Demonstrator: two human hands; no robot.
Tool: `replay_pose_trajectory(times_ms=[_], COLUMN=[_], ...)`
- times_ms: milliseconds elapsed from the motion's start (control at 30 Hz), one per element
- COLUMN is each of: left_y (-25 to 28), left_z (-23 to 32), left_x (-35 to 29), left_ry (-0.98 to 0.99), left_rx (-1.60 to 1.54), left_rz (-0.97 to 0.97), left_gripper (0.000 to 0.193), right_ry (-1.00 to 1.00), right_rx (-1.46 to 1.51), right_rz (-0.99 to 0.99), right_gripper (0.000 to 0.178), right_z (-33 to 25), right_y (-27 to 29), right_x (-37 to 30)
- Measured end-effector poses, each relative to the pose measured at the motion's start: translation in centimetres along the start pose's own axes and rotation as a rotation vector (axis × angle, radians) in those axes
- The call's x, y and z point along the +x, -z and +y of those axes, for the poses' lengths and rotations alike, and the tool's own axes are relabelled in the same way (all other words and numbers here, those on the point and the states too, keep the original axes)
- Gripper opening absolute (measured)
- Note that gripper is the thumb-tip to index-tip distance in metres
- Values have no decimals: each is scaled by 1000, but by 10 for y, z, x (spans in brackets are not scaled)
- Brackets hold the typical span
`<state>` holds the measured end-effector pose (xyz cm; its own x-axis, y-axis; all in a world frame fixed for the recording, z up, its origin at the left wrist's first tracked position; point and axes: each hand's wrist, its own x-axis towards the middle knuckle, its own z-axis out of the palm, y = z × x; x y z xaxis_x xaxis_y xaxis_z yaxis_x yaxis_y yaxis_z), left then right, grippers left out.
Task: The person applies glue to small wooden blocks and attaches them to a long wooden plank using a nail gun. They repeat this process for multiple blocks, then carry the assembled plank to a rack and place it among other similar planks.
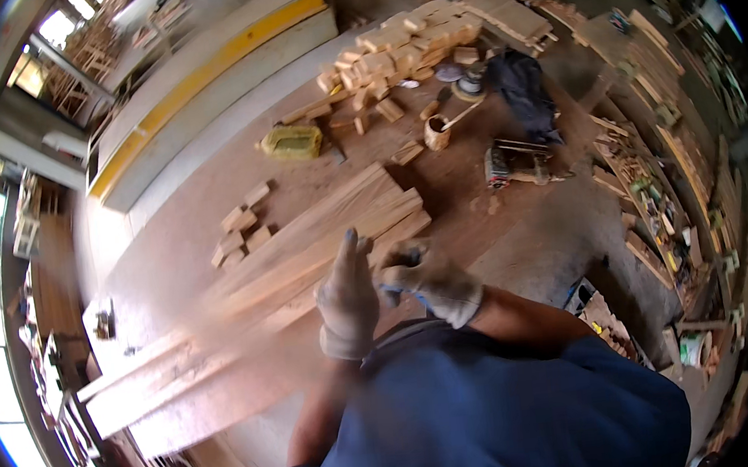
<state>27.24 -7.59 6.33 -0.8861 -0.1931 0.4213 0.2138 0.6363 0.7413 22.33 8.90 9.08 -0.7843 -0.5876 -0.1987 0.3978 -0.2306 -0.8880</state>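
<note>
Brown wooden boards (pixel 291 264), long and straight-edged, lie side by side across a reddish-brown tabletop (pixel 456 194), running from the lower left up toward the middle. Their surfaces are bare and pale tan, with darker grain streaks along their length; glare whitens the left stretch, and a blurred patch softens part of it. At the right their squared ends are staggered, one board reaching farther than its neighbour.

Beyond the boards' far edge sits a loose cluster of small, light wooden blocks (pixel 243 226). Next comes a translucent yellow-green plastic container (pixel 291 142), lying farther back.

Over the boards, near their right ends, is the left hand (pixel 347 301) in a whitish work glove with dark fingertips. It is open, fingers nearly straight and pointing away from the body, with nothing visible in it. Behind, a big heap of pale cut wood pieces (pixel 405 46) spreads across the table.

Just beside the left hand is the right hand (pixel 428 278), gloved alike, its fingers bent inward in a half-closed curl; whether it grips anything I cannot tell.

Farther right stand a round wooden cup (pixel 436 134) with a stick leaning out, then a crumpled black cloth (pixel 523 93).
</note>
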Motion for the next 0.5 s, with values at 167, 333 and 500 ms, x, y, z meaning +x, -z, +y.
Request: replay_pose_trajectory(times_ms=[167,333,500], left_y=[-6,-5,-8], left_z=[15,18,11], left_x=[-2,-2,-5], left_ry=[656,736,683], left_rx=[-1082,-1218,-1143], left_rz=[83,57,0], left_gripper=[57,58,60], right_ry=[434,786,970], right_rx=[-757,-1195,-1382], right_rz=[270,174,38], right_gripper=[8,21,19], right_z=[-10,-22,-31], right_y=[17,29,23], right_x=[-3,7,14])
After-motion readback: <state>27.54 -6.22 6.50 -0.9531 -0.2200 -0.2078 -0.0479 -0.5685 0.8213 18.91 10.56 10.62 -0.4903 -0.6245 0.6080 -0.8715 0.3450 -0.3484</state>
